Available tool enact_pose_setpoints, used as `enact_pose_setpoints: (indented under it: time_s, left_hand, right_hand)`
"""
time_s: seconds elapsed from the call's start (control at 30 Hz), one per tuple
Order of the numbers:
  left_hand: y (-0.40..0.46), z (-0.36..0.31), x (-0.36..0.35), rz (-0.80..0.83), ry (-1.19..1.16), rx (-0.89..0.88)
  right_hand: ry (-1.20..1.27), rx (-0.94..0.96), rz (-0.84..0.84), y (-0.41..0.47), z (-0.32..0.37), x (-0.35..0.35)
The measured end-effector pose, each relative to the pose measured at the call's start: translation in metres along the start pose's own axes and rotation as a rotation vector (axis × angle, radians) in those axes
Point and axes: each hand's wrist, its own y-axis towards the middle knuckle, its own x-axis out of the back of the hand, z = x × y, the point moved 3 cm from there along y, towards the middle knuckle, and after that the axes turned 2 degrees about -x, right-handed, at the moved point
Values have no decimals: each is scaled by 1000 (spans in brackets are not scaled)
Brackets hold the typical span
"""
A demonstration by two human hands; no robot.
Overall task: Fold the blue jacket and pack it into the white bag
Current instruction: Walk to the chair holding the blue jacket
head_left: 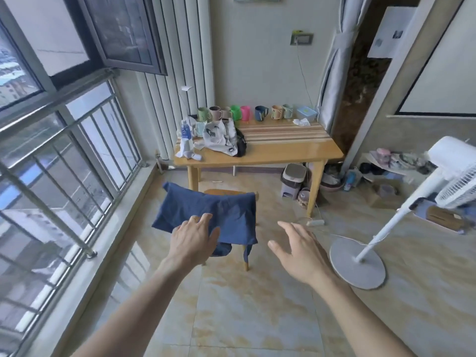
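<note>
The blue jacket (pixel 206 215) lies draped over a small wooden stool (pixel 224 192) in the middle of the floor, with a sleeve hanging down on the near side. My left hand (pixel 193 237) rests flat on the jacket's near edge, fingers spread, gripping nothing. To the right of the stool, my right hand (pixel 298 247) hovers open, clear of the cloth. The white bag (pixel 219 137) with dark printed figures sits slumped on the left part of the wooden table (pixel 283 150) beyond the stool.
A row of coloured mugs (pixel 244 113) lines the table's back edge. A white standing fan (pixel 358 261) stands on the floor at the right, a small bin (pixel 293 177) under the table, and a barred window (pixel 64 163) along the left.
</note>
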Motion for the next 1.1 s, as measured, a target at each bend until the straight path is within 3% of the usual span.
enact_pose_setpoints:
  time_s: [0.43, 0.63, 0.83, 0.97, 1.1]
  left_hand:
    - [214, 0, -57, 26, 24, -24]
    - [294, -1, -88, 107, 39, 108]
    - [349, -6, -94, 189, 62, 199]
    - [369, -11, -95, 241, 57, 230]
    - [382, -19, -86, 309, 19, 194]
  right_hand:
    - [67, -25, 199, 252, 4, -72]
    - [-49, 18, 390, 376, -12, -123]
    - [-127, 72, 537, 439, -22, -151]
    - [-24, 79, 572, 457, -14, -153]
    - [478, -67, 612, 472, -1, -138]
